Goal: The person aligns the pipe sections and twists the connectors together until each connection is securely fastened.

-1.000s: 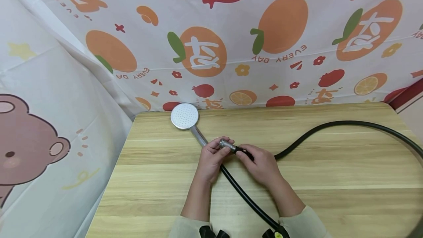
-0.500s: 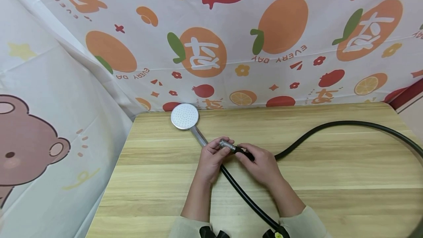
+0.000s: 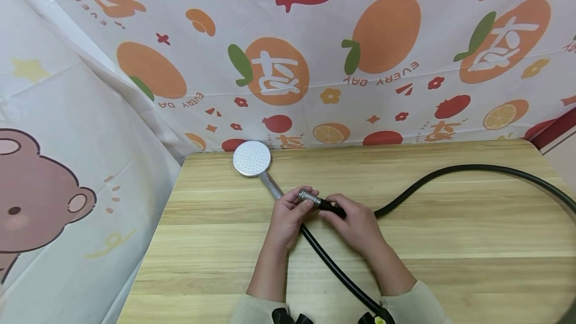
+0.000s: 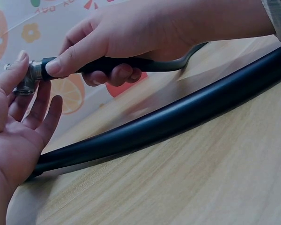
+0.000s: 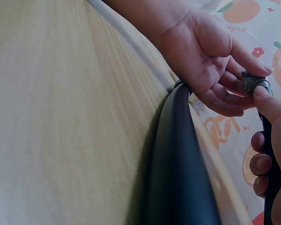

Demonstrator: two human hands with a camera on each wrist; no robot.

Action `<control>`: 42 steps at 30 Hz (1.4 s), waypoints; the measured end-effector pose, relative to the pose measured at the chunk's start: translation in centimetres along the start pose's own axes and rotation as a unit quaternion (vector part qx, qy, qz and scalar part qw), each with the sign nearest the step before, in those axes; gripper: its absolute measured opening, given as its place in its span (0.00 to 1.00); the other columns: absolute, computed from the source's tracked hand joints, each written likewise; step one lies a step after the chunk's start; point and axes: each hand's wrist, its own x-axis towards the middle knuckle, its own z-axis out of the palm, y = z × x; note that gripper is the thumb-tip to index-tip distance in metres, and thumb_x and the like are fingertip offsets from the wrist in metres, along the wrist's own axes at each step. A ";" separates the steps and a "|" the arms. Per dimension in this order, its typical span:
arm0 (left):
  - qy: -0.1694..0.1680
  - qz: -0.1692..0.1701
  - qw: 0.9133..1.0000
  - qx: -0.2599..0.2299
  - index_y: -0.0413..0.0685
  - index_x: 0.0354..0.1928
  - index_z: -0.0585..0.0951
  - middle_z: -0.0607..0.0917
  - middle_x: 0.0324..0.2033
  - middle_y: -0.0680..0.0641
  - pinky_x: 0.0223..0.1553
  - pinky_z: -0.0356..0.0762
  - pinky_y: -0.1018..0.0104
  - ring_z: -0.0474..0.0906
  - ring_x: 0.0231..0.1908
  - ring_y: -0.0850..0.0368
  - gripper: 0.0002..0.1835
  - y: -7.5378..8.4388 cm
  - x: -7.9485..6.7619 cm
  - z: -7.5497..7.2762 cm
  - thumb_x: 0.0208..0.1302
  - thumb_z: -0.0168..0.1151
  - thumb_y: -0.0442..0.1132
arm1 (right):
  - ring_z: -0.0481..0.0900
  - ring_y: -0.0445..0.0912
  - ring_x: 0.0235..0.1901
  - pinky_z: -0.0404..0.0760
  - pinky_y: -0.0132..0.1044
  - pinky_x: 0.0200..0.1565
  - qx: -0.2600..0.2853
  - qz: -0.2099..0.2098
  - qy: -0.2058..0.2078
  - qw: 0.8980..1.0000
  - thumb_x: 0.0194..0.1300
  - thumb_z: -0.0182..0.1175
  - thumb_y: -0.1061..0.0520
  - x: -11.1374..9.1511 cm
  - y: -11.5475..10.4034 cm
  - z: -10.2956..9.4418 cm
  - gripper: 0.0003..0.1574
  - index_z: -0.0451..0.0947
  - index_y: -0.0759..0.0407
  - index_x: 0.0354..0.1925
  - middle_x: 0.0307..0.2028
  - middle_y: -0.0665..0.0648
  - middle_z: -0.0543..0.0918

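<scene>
In the head view my left hand (image 3: 286,219) pinches a small metal fitting (image 3: 309,197) between thumb and fingers. From the left wrist, this metal fitting (image 4: 28,79) shows a side branch pointing down. My right hand (image 3: 357,222) grips the black hose (image 3: 332,208) just behind the fitting, its fingers curled round it. A round shower head (image 3: 251,158) lies face up at the back left, its grey handle (image 3: 271,185) running under my left hand. A stretch of thick black hose (image 3: 337,269) comes out below that hand toward the table's front.
The wooden table (image 3: 202,269) spans the front. A length of hose (image 3: 472,167) loops across its right side and over the edge. A fruit-print cloth (image 3: 328,54) hangs behind, and a bear-print cloth (image 3: 103,139) at left.
My right thumb and fingertips have shifted round the hose, the thumb now lower and nearer to me. The left hand, fitting and shower head look unmoved.
</scene>
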 end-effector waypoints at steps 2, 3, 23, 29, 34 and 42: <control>0.001 0.000 1.000 0.001 0.52 0.44 0.84 0.88 0.42 0.53 0.52 0.81 0.68 0.83 0.46 0.62 0.11 0.0 0.0 0.0 0.59 0.69 0.37 | 0.82 0.40 0.31 0.81 0.36 0.32 -0.001 -0.001 -0.002 1.000 0.59 0.70 0.46 0.0 0.0 0.0 0.18 0.81 0.47 0.46 0.38 0.48 0.88; 0.002 0.001 1.000 0.001 0.52 0.44 0.84 0.88 0.42 0.53 0.52 0.81 0.68 0.83 0.46 0.62 0.11 0.0 0.0 0.0 0.59 0.69 0.37 | 0.83 0.40 0.33 0.81 0.36 0.33 -0.001 -0.002 -0.004 1.000 0.60 0.70 0.45 0.0 0.0 0.0 0.17 0.81 0.47 0.46 0.39 0.48 0.88; -0.001 0.005 1.000 -0.003 0.52 0.44 0.84 0.89 0.42 0.53 0.52 0.82 0.67 0.84 0.45 0.63 0.12 -0.2 0.1 -0.1 0.58 0.70 0.38 | 0.86 0.46 0.46 0.85 0.45 0.44 -0.013 0.003 -0.022 1.000 0.67 0.63 0.46 0.1 -0.1 0.0 0.16 0.83 0.50 0.49 0.45 0.49 0.88; -0.001 0.004 1.000 0.000 0.52 0.44 0.84 0.89 0.42 0.54 0.52 0.82 0.67 0.83 0.45 0.63 0.12 -0.1 0.0 0.0 0.57 0.71 0.39 | 0.84 0.41 0.34 0.83 0.37 0.35 0.000 0.007 -0.014 1.000 0.63 0.67 0.45 0.0 -0.1 0.0 0.17 0.83 0.48 0.48 0.38 0.47 0.88; 0.002 -0.001 1.000 -0.002 0.52 0.43 0.84 0.89 0.41 0.53 0.52 0.82 0.67 0.83 0.45 0.63 0.12 -0.1 0.0 0.0 0.57 0.71 0.39 | 0.71 0.34 0.23 0.71 0.28 0.25 0.009 0.012 -0.004 1.000 0.57 0.72 0.45 0.0 0.1 0.1 0.22 0.79 0.48 0.48 0.26 0.44 0.80; 0.000 -0.001 1.000 -0.005 0.51 0.43 0.84 0.89 0.41 0.53 0.53 0.82 0.65 0.84 0.45 0.62 0.11 -0.1 0.0 0.0 0.57 0.71 0.38 | 0.71 0.35 0.21 0.71 0.29 0.24 0.024 0.023 0.003 0.999 0.57 0.73 0.47 0.0 0.1 0.0 0.19 0.77 0.47 0.43 0.25 0.43 0.79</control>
